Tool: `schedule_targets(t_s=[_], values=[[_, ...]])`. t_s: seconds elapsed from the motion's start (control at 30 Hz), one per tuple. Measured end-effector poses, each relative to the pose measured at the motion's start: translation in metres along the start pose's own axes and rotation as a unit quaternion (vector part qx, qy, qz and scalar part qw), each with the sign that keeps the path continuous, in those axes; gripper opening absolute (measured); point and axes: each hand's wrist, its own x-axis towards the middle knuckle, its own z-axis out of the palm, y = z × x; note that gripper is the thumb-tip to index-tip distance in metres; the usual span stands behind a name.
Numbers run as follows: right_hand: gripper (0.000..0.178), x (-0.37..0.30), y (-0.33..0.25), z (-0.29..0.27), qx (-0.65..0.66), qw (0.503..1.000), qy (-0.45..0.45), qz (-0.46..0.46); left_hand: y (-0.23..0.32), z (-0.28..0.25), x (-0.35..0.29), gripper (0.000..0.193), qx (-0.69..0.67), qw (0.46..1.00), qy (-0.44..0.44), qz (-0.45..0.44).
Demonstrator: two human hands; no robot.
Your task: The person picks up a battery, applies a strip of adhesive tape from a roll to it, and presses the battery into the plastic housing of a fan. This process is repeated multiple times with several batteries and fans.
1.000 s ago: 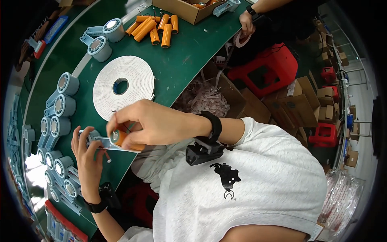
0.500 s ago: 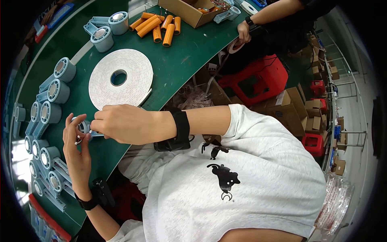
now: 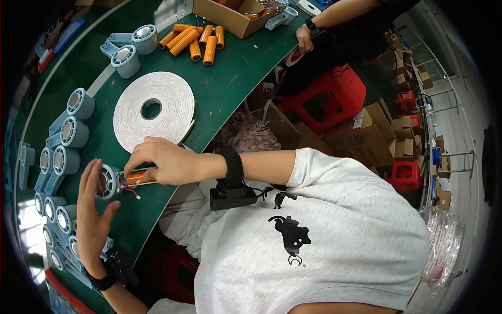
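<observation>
A light-blue handheld fan lies on the green table with its round head by my left hand and its handle under my right. In its handle sits an orange cylindrical battery. My right hand has its fingers closed on this battery, hiding part of it and most of the handle. Thin red and dark wires with a small white connector hang out beside the battery. My left hand is open, fingers stretched up and thumb apart, next to the fan head. Whether its fingertips touch the head I cannot tell.
A large roll of white tape lies beyond my right hand. Several fans line the left side. Orange batteries and a cardboard box are at the back. Another person's hand rests at the table edge, above a red stool.
My left hand has let go of the small wires and connector and spread its fingers. My right hand has shifted along the handle, and the orange battery now shows. The whole view has shifted slightly.
</observation>
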Motion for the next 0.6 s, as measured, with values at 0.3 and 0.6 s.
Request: schedule_targets(t_s=[0.3,0.6], values=[[0.021,-0.006,-0.005,-0.081,0.198,0.972,0.093,0.087,0.012,-0.064,0.026,0.059,0.187,0.982,0.013,-0.01],[0.033,0.004,0.084,-0.147,-0.271,0.833,0.272,0.398,-0.208,-0.147,0.262,0.051,0.334,0.926,-0.014,-0.175]])
